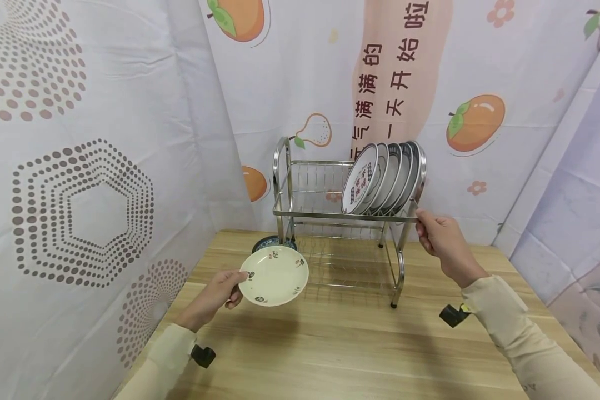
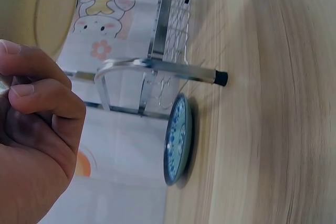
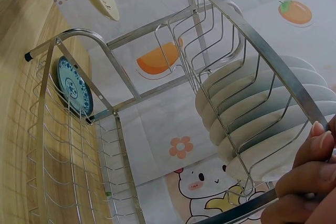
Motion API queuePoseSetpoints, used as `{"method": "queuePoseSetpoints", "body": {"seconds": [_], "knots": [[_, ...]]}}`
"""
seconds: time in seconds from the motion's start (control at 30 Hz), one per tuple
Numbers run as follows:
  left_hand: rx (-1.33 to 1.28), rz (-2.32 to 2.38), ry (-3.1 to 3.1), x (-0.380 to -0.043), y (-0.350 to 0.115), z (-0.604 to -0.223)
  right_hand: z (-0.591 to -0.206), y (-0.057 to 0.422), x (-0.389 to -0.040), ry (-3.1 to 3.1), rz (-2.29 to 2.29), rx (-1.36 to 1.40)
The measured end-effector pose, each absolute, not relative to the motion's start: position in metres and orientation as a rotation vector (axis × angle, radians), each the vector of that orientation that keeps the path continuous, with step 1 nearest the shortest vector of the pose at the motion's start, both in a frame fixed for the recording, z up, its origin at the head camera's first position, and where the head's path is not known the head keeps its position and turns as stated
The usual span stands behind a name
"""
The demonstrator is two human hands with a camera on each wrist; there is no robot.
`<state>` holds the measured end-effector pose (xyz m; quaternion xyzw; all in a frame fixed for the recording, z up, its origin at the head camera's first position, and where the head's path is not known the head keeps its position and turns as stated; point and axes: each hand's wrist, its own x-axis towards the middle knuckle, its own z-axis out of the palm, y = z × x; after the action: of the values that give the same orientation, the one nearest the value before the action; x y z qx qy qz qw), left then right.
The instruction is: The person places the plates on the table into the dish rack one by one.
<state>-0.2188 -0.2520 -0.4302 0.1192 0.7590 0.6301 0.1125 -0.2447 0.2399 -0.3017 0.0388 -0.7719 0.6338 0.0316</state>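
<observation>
A cream plate (image 1: 274, 276) with small dark and red marks on its rim is pinched at its left edge by my left hand (image 1: 219, 293). It is held above the table, in front of the dish rack's left side. My right hand (image 1: 442, 236) grips the front right corner of the upper tier of the metal dish rack (image 1: 345, 215). Several plates (image 1: 360, 179) stand on edge at the right end of that tier. In the right wrist view, the fingers (image 3: 307, 177) curl round the rack's frame beside the plates' undersides.
A blue-patterned dish (image 3: 74, 86) lies on the wooden table (image 1: 330, 350) by the rack's left legs, partly behind the cream plate in the head view. The rack's lower wire shelf (image 1: 337, 272) sits below the plates. Printed curtains (image 1: 290, 66) hang behind and at both sides.
</observation>
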Motion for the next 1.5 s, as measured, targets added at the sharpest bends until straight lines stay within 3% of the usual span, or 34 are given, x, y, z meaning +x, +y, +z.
{"method": "queuePoseSetpoints", "body": {"seconds": [0.8,1.07,1.23,1.5], "knots": [[0.511,1.797,2.140,-0.216,-0.229,-0.429,-0.301,0.237,-0.242,-2.211,2.200,0.202],[0.544,1.776,2.115,-0.219,-0.222,-0.430,-0.332,0.231,-0.226,-1.983,2.268,0.077],[0.539,1.771,2.115,-0.218,-0.220,-0.429,-0.357,0.212,-0.212,-2.354,2.055,0.035],[0.555,1.772,2.077,-0.215,-0.211,-0.428,-0.382,0.170,-0.198,-2.767,1.932,0.263]]}}
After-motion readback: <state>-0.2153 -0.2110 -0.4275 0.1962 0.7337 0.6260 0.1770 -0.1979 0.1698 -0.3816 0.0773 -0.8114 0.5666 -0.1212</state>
